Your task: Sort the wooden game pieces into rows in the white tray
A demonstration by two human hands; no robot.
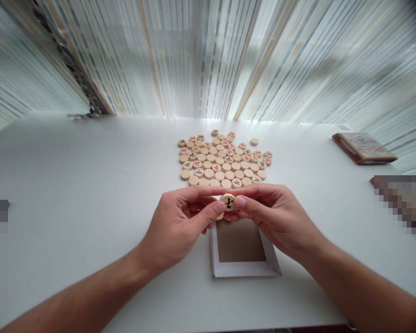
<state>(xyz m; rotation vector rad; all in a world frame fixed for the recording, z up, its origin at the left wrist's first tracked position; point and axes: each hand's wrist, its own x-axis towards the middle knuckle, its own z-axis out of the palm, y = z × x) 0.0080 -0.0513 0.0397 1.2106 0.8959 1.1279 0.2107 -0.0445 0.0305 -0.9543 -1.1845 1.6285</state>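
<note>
**Both hands pinch one wooden disc**

Left hand [180,222] & right hand [273,217] meet at centre, fingertips clamped on one round wooden game piece [228,202] w/ a black character, held above a shallow open box [244,270]. Beyond it, a cluster of similar pieces [225,159] lies flat on the white table [90,185]. Brown box [364,148] far right.

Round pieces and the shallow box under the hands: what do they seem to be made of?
Round pieces: pale, matte wood by the look, with black or red characters on top. The held piece matches, with a black character. Shallow box: likely cardboard, with white walls, a plain brown floor and creased corners.
</note>
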